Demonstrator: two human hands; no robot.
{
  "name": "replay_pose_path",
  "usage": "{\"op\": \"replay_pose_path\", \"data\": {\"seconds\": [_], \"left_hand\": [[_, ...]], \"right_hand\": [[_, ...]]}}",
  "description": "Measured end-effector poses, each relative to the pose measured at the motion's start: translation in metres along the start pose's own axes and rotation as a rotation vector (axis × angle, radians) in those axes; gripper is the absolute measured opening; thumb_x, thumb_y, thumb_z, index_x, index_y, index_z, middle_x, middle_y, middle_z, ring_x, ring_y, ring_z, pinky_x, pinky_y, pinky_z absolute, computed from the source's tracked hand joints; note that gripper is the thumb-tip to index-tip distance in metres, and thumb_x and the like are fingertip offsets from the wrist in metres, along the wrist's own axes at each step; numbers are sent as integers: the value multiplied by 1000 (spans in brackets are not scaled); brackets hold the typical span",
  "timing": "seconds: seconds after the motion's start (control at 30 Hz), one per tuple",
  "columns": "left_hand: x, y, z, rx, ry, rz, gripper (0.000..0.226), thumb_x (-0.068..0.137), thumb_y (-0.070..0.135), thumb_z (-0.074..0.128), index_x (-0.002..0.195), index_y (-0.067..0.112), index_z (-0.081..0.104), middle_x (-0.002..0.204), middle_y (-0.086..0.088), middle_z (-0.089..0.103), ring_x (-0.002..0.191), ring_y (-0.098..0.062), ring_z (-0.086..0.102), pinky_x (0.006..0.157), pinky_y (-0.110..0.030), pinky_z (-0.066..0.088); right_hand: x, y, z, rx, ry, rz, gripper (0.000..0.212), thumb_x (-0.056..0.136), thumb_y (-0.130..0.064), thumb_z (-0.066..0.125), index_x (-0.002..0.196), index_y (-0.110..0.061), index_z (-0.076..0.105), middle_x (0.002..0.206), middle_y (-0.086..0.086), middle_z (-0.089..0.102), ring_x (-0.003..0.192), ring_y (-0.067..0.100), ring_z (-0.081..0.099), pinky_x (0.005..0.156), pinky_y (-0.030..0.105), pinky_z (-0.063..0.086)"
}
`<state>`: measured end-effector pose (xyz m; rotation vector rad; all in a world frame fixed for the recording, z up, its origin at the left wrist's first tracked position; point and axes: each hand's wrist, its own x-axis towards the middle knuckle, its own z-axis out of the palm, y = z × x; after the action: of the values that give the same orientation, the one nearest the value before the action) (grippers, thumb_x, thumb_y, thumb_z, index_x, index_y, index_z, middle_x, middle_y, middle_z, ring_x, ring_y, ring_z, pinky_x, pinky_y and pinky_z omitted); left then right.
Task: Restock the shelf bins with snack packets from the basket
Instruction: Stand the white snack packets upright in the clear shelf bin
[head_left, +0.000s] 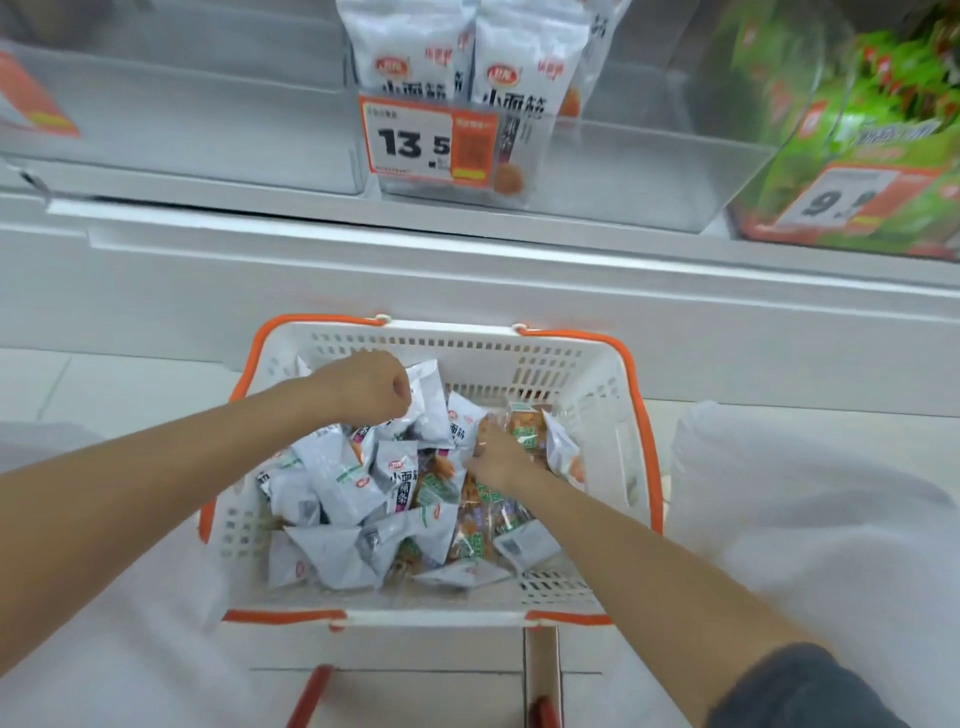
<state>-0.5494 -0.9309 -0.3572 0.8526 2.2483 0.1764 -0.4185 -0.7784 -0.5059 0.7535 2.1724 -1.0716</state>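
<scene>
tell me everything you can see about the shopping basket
The basket looks like white slotted plastic, rectangular, with orange handles folded down along its rim. It sits upright below the shelf, partly filled with loose snack packets. The left hand grips one; the right hand reaches among them.

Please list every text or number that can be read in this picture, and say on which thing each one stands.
"13.5": left price tag, on the middle shelf bin.
"9.": right price tag; the rest is blurred.
"小面筋": shelf packets in that bin, and a white packet in the basket.
Too blurred or small to read: tag small print, red logos, green packets.
</scene>
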Motion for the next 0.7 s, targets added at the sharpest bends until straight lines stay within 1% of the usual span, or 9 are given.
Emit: {"op": "replay_pose_path", "data": {"seconds": [0.1, 0.13, 0.2, 0.27, 0.3, 0.37, 0.47, 0.53, 0.7], "left_hand": [[-3, -4, 7, 12, -25, -10, 15, 91, 19, 55, 89, 17, 70, 94, 2, 68, 87, -24, 68, 80, -35, 54], [-2, -4, 10, 15, -35, -10, 17, 91, 17, 55, 91, 13, 72, 96, -1, 70, 87, -24, 68, 80, -36, 55], [-1, -4, 13, 16, -61, -18, 19, 89, 14, 55, 89, 7, 72, 98, -8, 71, 83, -24, 68, 81, -39, 55], [1, -3, 14, 30, -69, -17, 15, 87, 13, 54, 79, 11, 66, 96, -14, 70, 72, -22, 63, 78, -40, 55], [2, -1, 14, 42, -66, -20, 13, 86, 13, 53, 77, 15, 63, 93, -16, 68, 70, -22, 59, 75, -38, 55], [3, 4, 11, 47, -66, -14, 12, 86, 11, 52, 78, 18, 57, 84, -14, 60, 66, -23, 56, 65, -34, 50], [1, 15, 6, 7, -66, -4, 6, 89, 13, 57, 88, 16, 61, 88, -8, 53, 70, -22, 53, 63, -28, 42], [-2, 18, 4, 7, -73, -19, 27, 89, 22, 65, 115, 13, 62, 107, -4, 58, 93, -20, 57, 77, -26, 43], [-13, 23, -2, -305, -193, -3, 110, 77, 41, 79, 155, 15, 6, 158, -3, 25, 140, -26, 35, 109, -34, 33]], "right_hand": [[17, -8, 10, 229, 185, -49, 88, 91, -19, 65, 156, -25, 6, 159, 7, 23, 136, 24, 37, 108, 42, 41], [15, -16, 8, 244, 211, -75, 92, 92, -19, 64, 156, -26, -1, 162, 2, 14, 143, 24, 30, 110, 42, 39], [20, -22, 4, 253, 231, -70, 84, 95, -19, 61, 157, -22, 5, 159, 4, 25, 132, 28, 47, 91, 36, 52], [21, -22, 2, 222, 284, 5, 49, 96, -17, 58, 142, -8, 45, 133, 14, 57, 107, 29, 62, 75, 31, 49], [17, -22, -1, 175, 317, 21, 18, 95, -13, 57, 109, -5, 65, 102, 15, 66, 86, 27, 63, 68, 30, 46], [12, -19, -7, 110, 345, 15, 40, 92, -5, 55, 55, -12, 44, 54, 6, 41, 49, 18, 39, 50, 28, 31], [-13, -28, -31, 34, 342, -29, 50, 88, 1, 56, 48, -16, 31, 47, 1, 27, 45, 14, 27, 47, 26, 21], [-38, -42, -57, 14, 352, -92, 44, 88, -2, 58, 48, -11, 41, 50, 2, 33, 49, 15, 33, 50, 26, 27], [-115, -78, -121, 106, 326, -308, 8, 89, -5, 65, 85, 0, 69, 70, 4, 57, 64, 15, 53, 62, 23, 44]]}}
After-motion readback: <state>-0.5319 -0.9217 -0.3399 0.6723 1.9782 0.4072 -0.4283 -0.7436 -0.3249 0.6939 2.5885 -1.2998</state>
